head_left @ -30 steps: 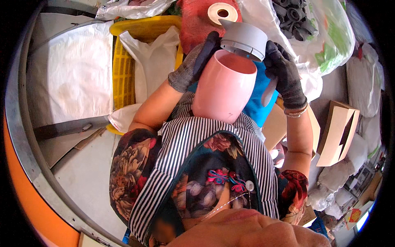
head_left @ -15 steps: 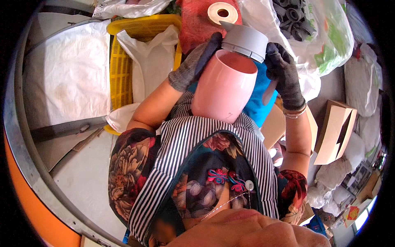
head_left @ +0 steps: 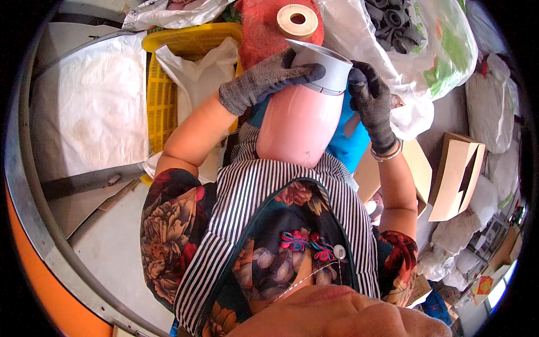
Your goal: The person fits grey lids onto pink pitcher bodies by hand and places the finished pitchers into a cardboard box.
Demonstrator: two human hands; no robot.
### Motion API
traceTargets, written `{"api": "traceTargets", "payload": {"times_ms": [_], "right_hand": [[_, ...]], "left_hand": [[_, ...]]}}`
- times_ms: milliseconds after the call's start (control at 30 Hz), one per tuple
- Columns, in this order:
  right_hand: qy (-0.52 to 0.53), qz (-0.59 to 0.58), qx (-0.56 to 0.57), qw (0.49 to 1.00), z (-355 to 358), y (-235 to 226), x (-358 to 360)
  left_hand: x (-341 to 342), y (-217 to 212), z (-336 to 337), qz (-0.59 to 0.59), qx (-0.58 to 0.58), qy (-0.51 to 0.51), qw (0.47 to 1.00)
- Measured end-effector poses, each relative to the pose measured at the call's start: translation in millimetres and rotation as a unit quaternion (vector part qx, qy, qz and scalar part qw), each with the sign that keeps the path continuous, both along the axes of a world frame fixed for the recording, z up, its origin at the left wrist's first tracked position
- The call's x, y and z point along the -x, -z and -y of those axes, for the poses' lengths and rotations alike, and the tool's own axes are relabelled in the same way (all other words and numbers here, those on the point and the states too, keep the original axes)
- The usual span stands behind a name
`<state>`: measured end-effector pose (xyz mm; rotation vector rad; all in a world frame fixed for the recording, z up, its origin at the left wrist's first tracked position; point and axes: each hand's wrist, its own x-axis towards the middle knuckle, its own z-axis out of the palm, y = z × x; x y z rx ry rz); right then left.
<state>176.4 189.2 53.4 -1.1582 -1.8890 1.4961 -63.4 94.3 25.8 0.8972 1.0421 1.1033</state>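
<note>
Left forearm (head_left: pixel 193 129): bare, slanting up and inward from a bent elbow (head_left: pixel 178 160)
Left hand (head_left: pixel 273 74): gloved in dark grey, raised before the chest, turned inward
Left thumb (head_left: pixel 309 73): stretched out toward the right hand (head_left: pixel 369 95)
Right forearm (head_left: pixel 397 188): bare, rising steeply
Right wrist (head_left: pixel 386 150): ringed by a pale bracelet (head_left: pixel 388 155) just below the glove cuff (head_left: pixel 384 140)
Right hand: also gloved, upright, level with the left
Right fingers (head_left: pixel 365 72): bent, tips pointing inward
Spacing: hands face each other, apart
</note>
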Motion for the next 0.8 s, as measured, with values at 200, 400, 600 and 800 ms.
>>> {"api": "traceTargets", "payload": {"times_ms": [200,400,600,800], "right_hand": [[-0.029,0.007,-0.027,0.999,1.3,20.8,-6.2],[-0.158,0.097,0.098,0.978,-27.2,-26.8,-8.3],[-0.161,0.151,-0.430,0.876,-106.2,5.9,69.0],[-0.206,0.320,-0.629,0.678,-94.8,115.8,148.2]], "left_hand": [[-2.4,9.9,-0.7,-0.053,0.004,0.003,0.999],[-1.0,6.6,-5.5,-0.001,0.023,0.058,0.998],[4.7,-24.2,23.9,-0.119,0.003,-0.041,0.992],[22.1,-73.9,80.2,-0.162,-0.150,-0.294,0.930]]}}
